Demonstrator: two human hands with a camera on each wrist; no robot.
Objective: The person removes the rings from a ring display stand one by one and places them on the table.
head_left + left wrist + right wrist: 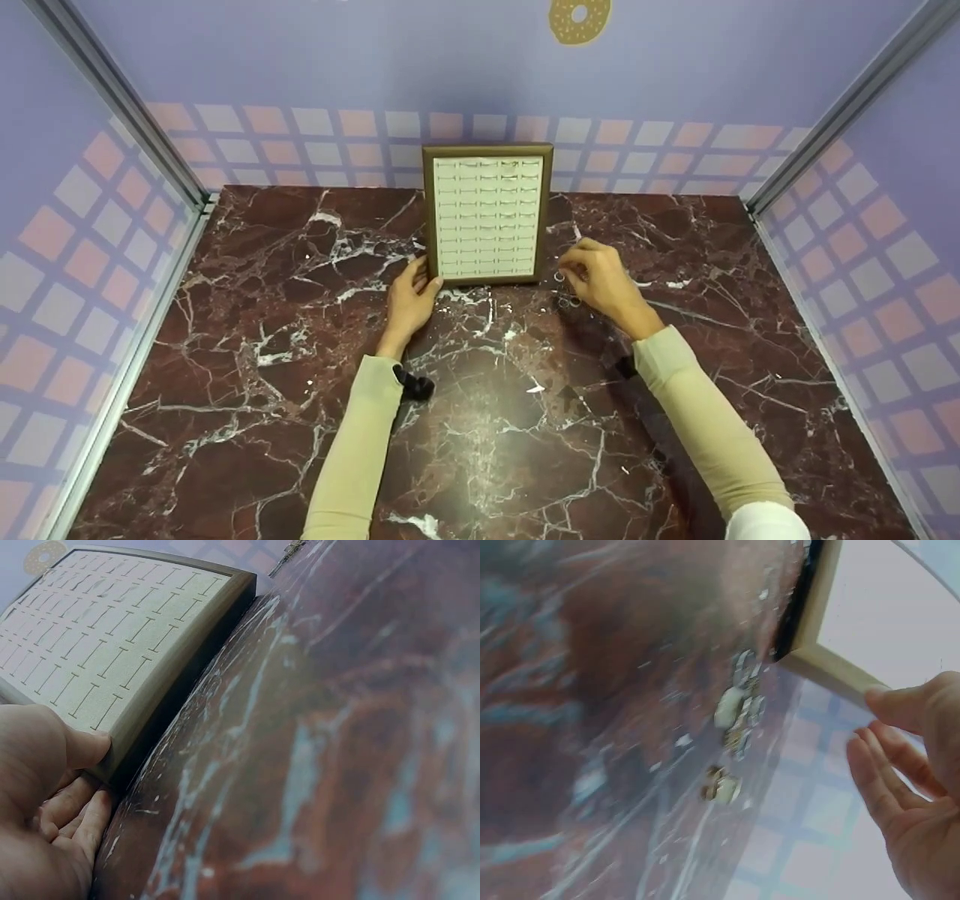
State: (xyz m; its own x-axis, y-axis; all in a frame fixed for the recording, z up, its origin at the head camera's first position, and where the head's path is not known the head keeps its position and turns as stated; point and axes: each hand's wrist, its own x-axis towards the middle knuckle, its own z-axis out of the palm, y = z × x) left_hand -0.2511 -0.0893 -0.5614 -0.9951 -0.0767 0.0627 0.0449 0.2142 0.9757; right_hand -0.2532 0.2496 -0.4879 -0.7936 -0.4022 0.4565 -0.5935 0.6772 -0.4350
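Observation:
A brown-framed display board (487, 217) with a pale slotted pad stands against the back wall. My left hand (412, 298) grips its lower left corner, thumb (88, 748) on the front and fingers beneath. Beyond the board's lower right corner is my right hand (600, 281), fingers bent and thumb apart from them in the right wrist view; nothing shows between them. Several rings (570, 302) lie on the tabletop just below that hand. In the blurred right wrist view some rings (739, 720) appear silver and gold, some with pale stones. Thin glints show in the upper slots.
A dark red marble tabletop (480, 427) with white veins spreads around the board. Purple walls with a pink and white checked band (322, 135) close in the back and both sides. A doughnut picture (580, 19) is on the back wall.

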